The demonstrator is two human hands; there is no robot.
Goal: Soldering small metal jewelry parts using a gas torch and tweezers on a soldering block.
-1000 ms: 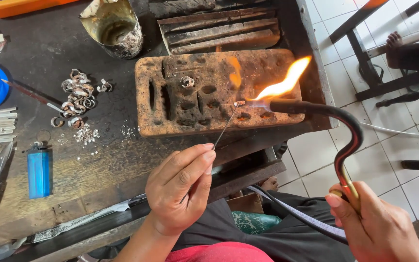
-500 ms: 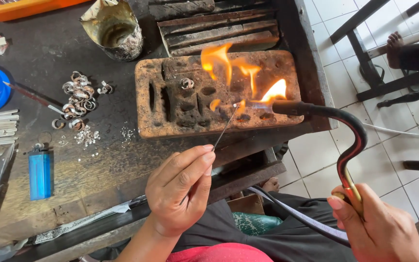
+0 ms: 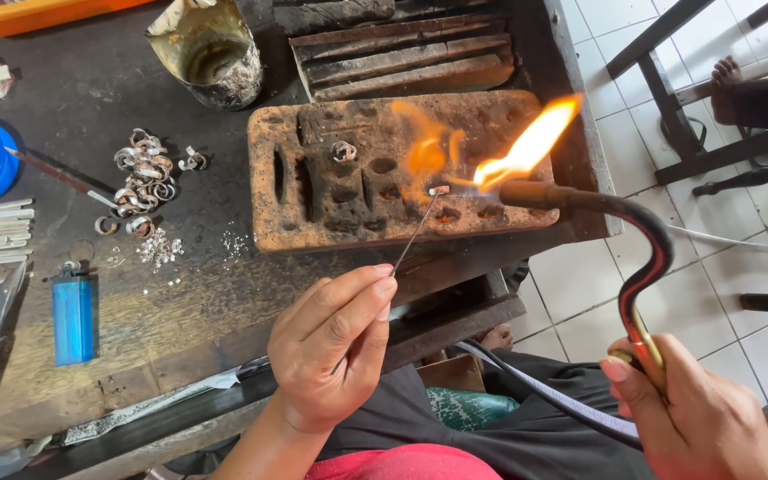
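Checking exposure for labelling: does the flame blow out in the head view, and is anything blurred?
Head view: flame core near-white, orange fringe soft; brick glows orange beside it. Left hand, right hand and rings sharp. Even daylight, faint shadows.

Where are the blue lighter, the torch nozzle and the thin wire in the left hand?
blue lighter (image 3: 73, 318), head view, middle of its blue body.
torch nozzle (image 3: 526, 192), head view, dark tip behind the flame.
thin wire (image 3: 415, 233), head view, mid-length above the left hand (image 3: 335, 351).
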